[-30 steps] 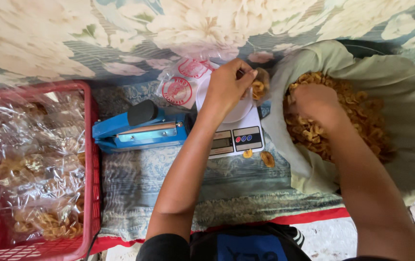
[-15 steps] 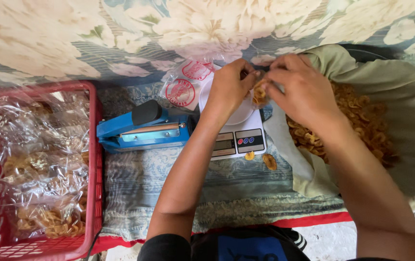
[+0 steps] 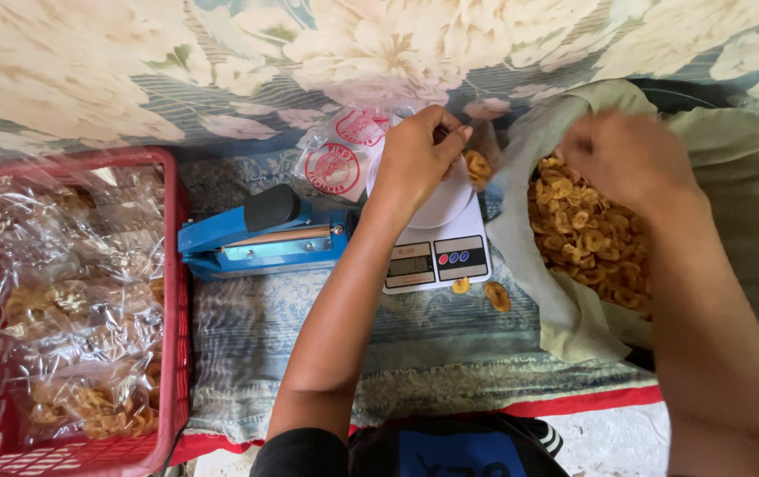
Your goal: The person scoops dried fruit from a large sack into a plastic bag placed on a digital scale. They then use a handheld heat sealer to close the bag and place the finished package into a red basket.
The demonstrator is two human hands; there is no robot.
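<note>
My left hand (image 3: 419, 155) pinches the mouth of a clear plastic bag (image 3: 478, 166) that stands on the white digital scale (image 3: 437, 256) and holds a few yellow chips. My right hand (image 3: 631, 159) is blurred above the pile of yellow chips (image 3: 587, 234) inside a wide greenish sack (image 3: 565, 327) to the right of the scale. Its fingers look curled, but the blur hides whether they hold anything. Two loose chips (image 3: 496, 296) lie on the cloth just in front of the scale.
A blue heat sealer (image 3: 260, 238) sits left of the scale. Empty clear bags with red round prints (image 3: 340, 159) lie behind it. A red plastic basket (image 3: 176, 291) at the far left holds several filled chip bags. A flowered cloth covers the floor.
My right hand came out of the sack, went to the bag on the scale beside my left hand, and has now swung back over the chips. My left hand stayed on the bag.
</note>
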